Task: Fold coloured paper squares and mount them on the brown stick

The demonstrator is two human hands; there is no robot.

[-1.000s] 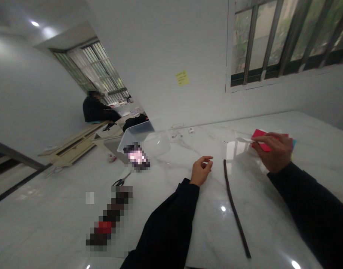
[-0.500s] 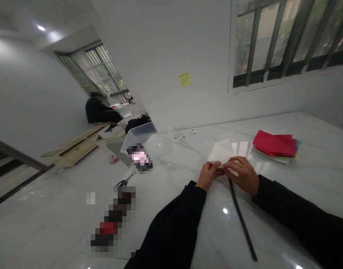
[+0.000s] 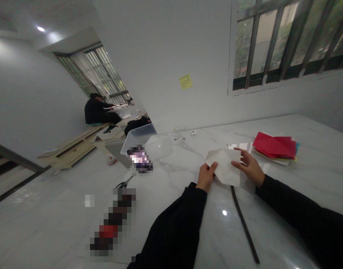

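White paper (image 3: 224, 168), creased, in hand

Thin, plain, angular in outline — creased across the broad face. Spread with that face showing. Pinched at the left side by the left hand (image 3: 206, 176) — overlapped at the right edge by the right hand (image 3: 251, 169).

Head-worn view, facing forward and down, hands (image 3: 205, 177) (image 3: 250, 170) near, table (image 3: 168, 190) around them, far window (image 3: 111, 69) perhaps blurred

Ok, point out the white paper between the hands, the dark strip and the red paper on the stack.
White paper (image 3: 224, 168): head view, on the middle of its visible face.
Dark strip (image 3: 244, 224): head view, midway along its visible length.
Red paper (image 3: 274, 146): head view, on its upper face.
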